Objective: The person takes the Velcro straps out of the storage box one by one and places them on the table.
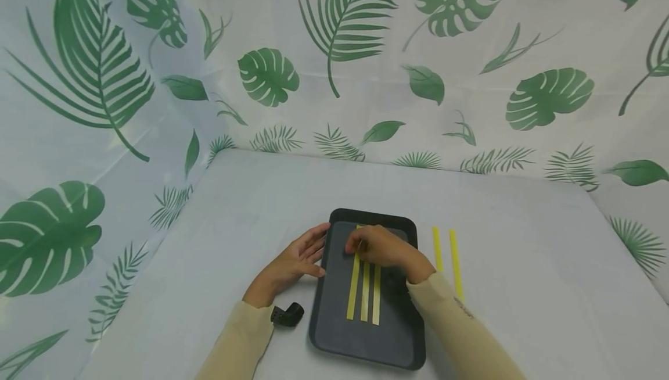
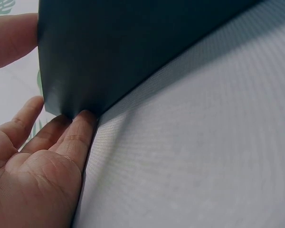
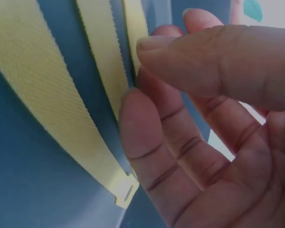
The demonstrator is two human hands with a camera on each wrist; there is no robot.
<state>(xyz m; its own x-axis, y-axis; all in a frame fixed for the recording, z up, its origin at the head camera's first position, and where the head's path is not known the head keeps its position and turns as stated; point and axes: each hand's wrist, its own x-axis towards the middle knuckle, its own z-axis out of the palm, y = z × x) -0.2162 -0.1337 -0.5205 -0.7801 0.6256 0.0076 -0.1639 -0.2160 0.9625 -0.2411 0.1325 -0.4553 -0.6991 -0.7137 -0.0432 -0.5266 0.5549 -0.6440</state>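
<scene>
A dark grey tray point(image 1: 334, 333) lies lengthwise in front of me. Along its floor run three yellow hook-and-loop straps point(image 1: 352, 293), side by side; the right wrist view shows a slotted end on one strap point(image 3: 126, 192). My right hand point(image 1: 381, 246) is over the tray's upper half, thumb and fingertips pinching the leftmost strap, whose far end shows beyond the hand. At the tray's left side, my left hand point(image 1: 292, 264) touches the outer wall with extended fingers point(image 2: 78, 137), and its thumb point(image 2: 14, 40) is spread apart along the edge.
Two more yellow straps point(image 1: 456, 258) lie on the white table point(image 1: 522, 287) right of the tray, partly behind the right sleeve. A small black device point(image 1: 288, 315) sits at the left wrist. A leaf-patterned curtain point(image 1: 366, 89) stands behind and beside the table.
</scene>
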